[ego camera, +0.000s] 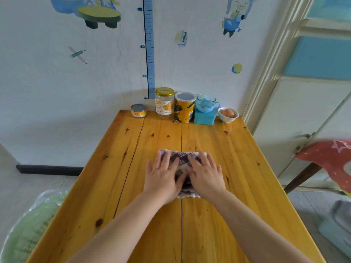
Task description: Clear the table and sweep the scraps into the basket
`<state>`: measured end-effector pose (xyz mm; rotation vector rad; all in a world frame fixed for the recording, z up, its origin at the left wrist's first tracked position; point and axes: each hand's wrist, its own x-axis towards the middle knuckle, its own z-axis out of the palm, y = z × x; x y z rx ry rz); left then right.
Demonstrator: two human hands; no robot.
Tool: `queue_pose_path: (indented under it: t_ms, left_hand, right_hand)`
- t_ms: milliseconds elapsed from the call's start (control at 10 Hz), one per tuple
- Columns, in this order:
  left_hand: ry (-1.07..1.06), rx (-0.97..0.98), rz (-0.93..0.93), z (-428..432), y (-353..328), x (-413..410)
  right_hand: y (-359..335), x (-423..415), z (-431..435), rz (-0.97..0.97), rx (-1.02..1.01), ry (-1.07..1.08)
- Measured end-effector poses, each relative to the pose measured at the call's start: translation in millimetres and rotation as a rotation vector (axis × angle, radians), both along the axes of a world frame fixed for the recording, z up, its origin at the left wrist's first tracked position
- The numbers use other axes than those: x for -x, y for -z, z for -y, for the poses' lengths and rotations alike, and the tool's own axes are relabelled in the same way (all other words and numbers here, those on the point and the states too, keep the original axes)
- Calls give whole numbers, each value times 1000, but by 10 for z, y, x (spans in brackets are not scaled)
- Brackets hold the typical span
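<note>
Wooden tabletop (209,215) looks bare near me; no scraps visible. I press left hand (163,179) and right hand (206,177), fingers spread flat, on a folded cloth (182,158) mid-table. Basket (28,230), lined, sits beside the left edge. Wiping seems underway. Far edge: tin (138,110), jar (164,103), canister (184,107), cup (206,105), egg bowl (228,114) uncleared.

The folded purple-and-cream cloth (183,164) is lying flat mid-table (237,168). The green basket (28,230), lined with clear plastic, is sitting on the floor beside the table's near left edge.
</note>
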<state>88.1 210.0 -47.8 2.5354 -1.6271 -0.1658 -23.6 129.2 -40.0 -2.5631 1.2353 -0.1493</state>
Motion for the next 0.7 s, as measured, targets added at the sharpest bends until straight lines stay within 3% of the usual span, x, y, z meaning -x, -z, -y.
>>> queue_pose_path:
  t_ms: [100,500,600,700]
  left_hand:
    - [7,-69,-70,17,139,48]
    - [-29,16,-78,335,149,-56]
    - [-32,148,-149,212,186,-109]
    - [-128,316,-122,38,220,-252]
  right_hand:
    - [151,-3,16,-107,-22,-18]
    - [126,-141,404,-166,-68,-43]
    - [100,-43,342,73,-110,-8]
    - [70,141,280,557,-129,195]
